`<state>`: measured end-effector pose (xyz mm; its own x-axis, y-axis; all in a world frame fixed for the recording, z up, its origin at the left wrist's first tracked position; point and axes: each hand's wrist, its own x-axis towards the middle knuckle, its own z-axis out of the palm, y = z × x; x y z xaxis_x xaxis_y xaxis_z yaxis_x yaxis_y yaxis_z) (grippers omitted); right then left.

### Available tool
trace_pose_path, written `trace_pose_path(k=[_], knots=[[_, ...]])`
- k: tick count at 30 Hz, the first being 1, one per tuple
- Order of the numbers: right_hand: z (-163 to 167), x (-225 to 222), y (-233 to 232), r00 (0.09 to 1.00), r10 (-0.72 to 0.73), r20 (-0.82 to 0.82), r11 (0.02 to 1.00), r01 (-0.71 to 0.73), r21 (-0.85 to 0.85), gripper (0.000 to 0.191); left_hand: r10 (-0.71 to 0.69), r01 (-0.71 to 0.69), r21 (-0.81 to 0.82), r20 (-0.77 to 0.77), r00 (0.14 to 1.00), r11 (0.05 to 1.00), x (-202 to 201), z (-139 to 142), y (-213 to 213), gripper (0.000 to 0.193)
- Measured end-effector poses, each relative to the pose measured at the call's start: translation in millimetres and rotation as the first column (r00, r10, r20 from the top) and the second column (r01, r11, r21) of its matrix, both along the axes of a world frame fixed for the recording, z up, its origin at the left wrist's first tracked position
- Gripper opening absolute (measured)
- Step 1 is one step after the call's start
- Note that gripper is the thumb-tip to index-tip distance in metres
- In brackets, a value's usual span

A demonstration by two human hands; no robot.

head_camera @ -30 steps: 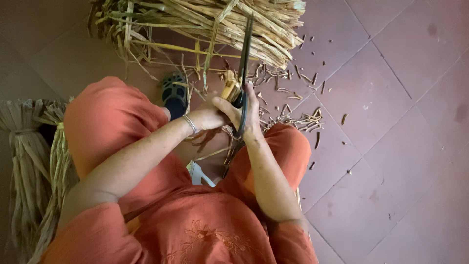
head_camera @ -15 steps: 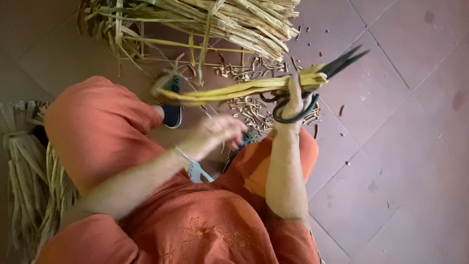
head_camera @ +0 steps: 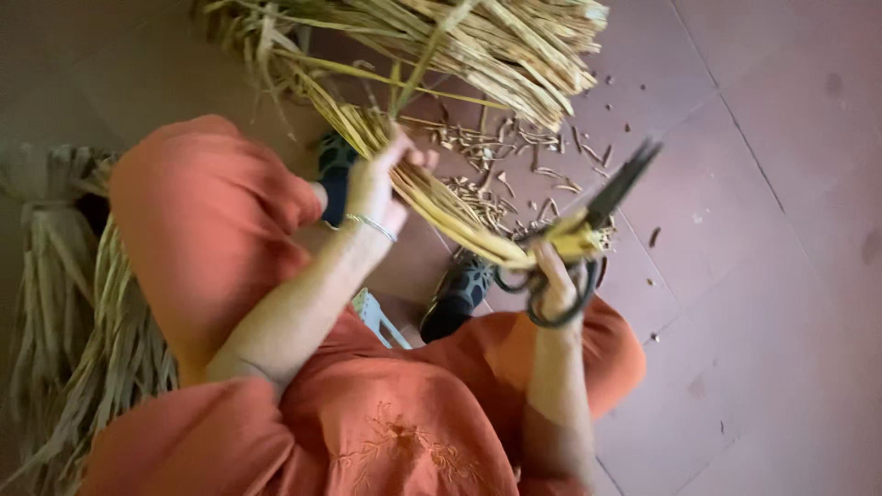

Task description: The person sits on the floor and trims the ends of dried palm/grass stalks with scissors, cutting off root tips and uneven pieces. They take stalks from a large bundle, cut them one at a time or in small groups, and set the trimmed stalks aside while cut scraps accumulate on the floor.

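While the right hand gripped dark scissors and the bundle's cut end, the left hand clenched the straw bundle farther up, its long axis slanting between both fists.

- No packages, labels, signs or screens anywhere in this view, from twelve o'clock round to twelve again.
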<state>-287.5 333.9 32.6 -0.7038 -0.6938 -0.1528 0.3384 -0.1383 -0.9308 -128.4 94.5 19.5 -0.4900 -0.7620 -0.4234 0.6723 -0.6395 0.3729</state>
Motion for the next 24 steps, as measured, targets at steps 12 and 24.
trace_pose_path(k=[12, 24], knots=[[27, 27, 7, 0.899, 0.417, -0.134, 0.881, -0.363, 0.304, 0.031, 0.210, -0.189, -0.177, 0.113, 0.971, 0.966, 57, -25, -110, 0.024], [-38, 73, -29, 0.892, 0.450, 0.036, 0.795, -0.419, 0.439, 0.046, 0.113, 0.023, -0.573, 0.201, 0.973, 0.820, 48, 85, -147, 0.033]])
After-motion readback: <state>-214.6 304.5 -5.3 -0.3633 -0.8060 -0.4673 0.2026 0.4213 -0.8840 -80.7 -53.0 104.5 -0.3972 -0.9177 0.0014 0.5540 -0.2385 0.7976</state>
